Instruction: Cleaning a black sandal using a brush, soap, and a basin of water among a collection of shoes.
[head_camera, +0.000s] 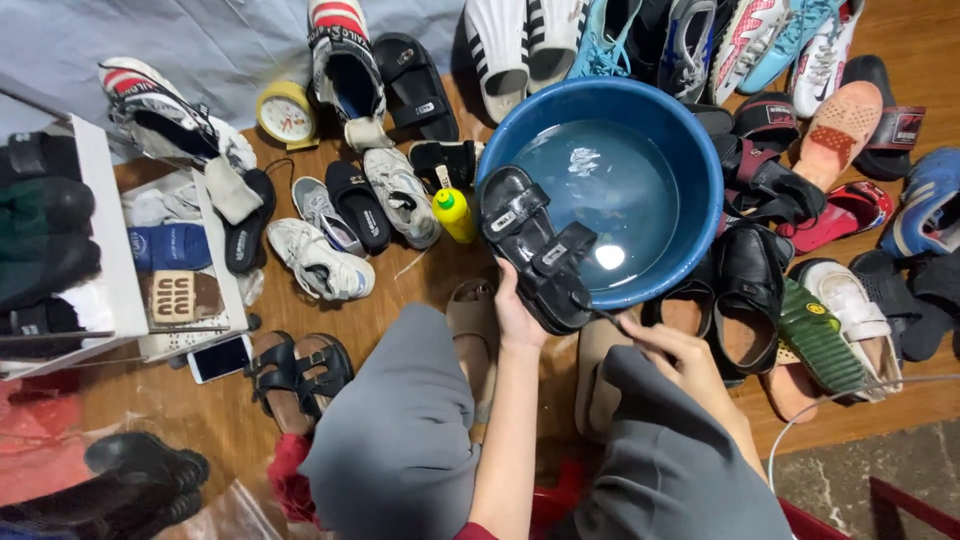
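Black and two-strapped, a sandal (535, 250) is gripped from beneath by the left hand (517, 318) and held over the near rim of a blue basin (700, 190) filled with water. A thin dark brush handle (608, 316) is pinched in the closed right hand (672, 350), its tip touching the sandal's heel. A yellow bottle (455, 213) stands just beside the basin, and shoes are spread across the wooden floor (210, 420).

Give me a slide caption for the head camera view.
Left hand holds a black sandal over a blue water basin; right hand brushes it.
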